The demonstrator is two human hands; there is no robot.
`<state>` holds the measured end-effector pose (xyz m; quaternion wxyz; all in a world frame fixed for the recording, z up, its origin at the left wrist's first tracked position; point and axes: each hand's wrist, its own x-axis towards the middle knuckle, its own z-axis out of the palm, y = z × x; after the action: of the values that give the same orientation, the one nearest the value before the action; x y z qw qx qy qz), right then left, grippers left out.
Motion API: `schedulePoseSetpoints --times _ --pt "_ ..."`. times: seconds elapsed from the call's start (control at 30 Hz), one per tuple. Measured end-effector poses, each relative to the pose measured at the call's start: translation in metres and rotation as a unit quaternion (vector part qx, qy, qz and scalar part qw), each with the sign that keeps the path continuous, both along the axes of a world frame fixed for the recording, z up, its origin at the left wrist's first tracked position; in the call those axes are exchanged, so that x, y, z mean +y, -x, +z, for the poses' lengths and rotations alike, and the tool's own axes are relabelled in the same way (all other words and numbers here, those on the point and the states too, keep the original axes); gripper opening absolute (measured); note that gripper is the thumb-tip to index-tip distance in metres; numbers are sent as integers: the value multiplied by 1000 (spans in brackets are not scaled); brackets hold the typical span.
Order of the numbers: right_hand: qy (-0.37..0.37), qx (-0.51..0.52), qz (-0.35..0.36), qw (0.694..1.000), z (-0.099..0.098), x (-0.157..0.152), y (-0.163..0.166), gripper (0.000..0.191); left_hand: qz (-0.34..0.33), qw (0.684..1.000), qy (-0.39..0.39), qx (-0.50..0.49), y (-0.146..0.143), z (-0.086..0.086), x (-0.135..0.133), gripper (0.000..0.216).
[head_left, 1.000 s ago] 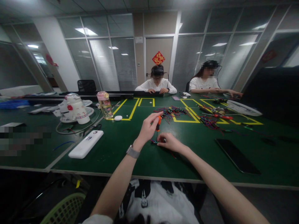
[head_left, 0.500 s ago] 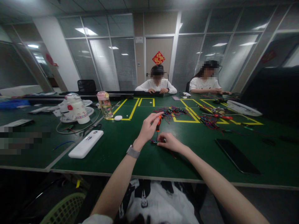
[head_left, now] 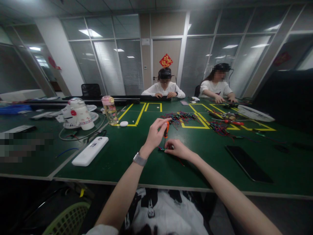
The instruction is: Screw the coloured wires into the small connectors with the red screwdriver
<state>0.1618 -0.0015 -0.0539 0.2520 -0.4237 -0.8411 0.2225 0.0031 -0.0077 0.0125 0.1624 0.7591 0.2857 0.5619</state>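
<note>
My left hand is closed around the orange and black handle of a screwdriver, which stands nearly upright with its shaft pointing down. The tip meets a small circuit board lying on the green table; the exact contact point is too small to make out. My right hand pinches the right side of that board between thumb and fingers. A thin red wire trails out below this hand. Just beyond both hands lies a heap of small boards with red and blue wires.
A white power bank lies left, near a pink-lidded bottle and a small white case. A dark phone rests at right. More wired boards and a red-handled tool sit further right. Two people sit across the table.
The screwdriver handle has turned or tilted slightly in my left hand. My right hand stays in place. The person at the far right has reached both arms forward over the table.
</note>
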Motion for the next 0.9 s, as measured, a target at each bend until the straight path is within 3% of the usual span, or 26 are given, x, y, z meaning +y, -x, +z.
schedulePoseSetpoints --times 0.23,0.43,0.7,0.9 --pt "1 -3 -3 1000 2 -2 0 10 -7 1000 -7 -18 0 -1 2 29" --pt "0 -8 -5 1000 2 -2 0 10 45 999 -26 -12 0 -2 2 18" --pt "1 -3 -2 1000 2 -2 1 10 -13 1000 1 0 1 -2 2 32" --pt "0 -2 2 1000 2 -2 0 9 22 1000 -22 3 0 -5 5 32"
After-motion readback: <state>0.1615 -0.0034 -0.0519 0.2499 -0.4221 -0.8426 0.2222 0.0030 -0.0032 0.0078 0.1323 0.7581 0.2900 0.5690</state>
